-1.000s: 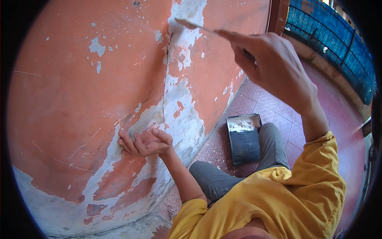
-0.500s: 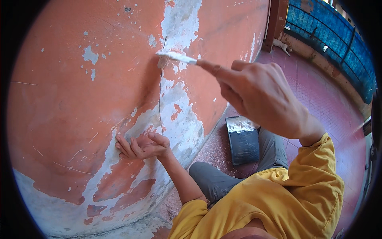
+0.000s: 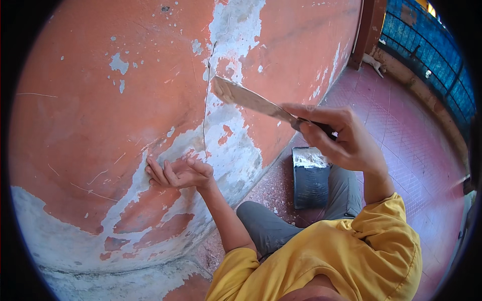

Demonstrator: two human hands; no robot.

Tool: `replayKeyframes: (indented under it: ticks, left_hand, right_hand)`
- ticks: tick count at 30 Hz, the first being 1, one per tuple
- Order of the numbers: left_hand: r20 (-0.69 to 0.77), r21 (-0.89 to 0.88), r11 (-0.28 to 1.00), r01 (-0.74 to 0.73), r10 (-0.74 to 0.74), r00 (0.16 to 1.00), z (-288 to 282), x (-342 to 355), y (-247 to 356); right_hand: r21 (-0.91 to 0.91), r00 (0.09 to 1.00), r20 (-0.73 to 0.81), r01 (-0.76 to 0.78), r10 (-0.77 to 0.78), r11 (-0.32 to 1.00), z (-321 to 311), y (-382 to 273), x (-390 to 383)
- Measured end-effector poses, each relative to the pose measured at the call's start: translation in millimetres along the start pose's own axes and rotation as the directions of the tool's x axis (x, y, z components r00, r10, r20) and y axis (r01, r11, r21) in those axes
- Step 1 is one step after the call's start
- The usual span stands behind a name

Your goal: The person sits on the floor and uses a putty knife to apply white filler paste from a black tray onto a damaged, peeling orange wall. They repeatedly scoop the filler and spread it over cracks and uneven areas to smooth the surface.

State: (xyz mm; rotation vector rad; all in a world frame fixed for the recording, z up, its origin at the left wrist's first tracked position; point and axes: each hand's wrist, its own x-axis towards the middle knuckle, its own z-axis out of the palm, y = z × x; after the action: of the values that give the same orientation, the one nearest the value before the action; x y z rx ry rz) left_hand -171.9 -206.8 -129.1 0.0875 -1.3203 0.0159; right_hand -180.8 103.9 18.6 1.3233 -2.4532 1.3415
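While its handle [image 3: 327, 130] shows dark, the scraper [image 3: 258, 104] seems beige-smeared.

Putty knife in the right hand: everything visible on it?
The putty knife has a long, flat, metal-looking blade, smeared with pale paste near its far end, and a dark handle, partly hidden by the fingers of the right hand holding it. It slants toward the picture's upper left, before the peeling wall; contact there is unclear.
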Motion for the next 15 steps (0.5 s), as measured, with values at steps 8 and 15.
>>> replayKeyframes:
  ticks: [8,15]
  left_hand:
    - [0.112,0.098,0.995,0.008,-0.019,0.994,2,-10,12]
    - [0.05,0.011,0.999,0.05,-0.05,0.997,-6,-9,11]
  right_hand:
    - [0.64,0.898,0.057,-0.369,0.437,0.674,7,128,-65]
    - [0.754,0.857,0.14,-0.417,0.496,0.507,4,210,-111]
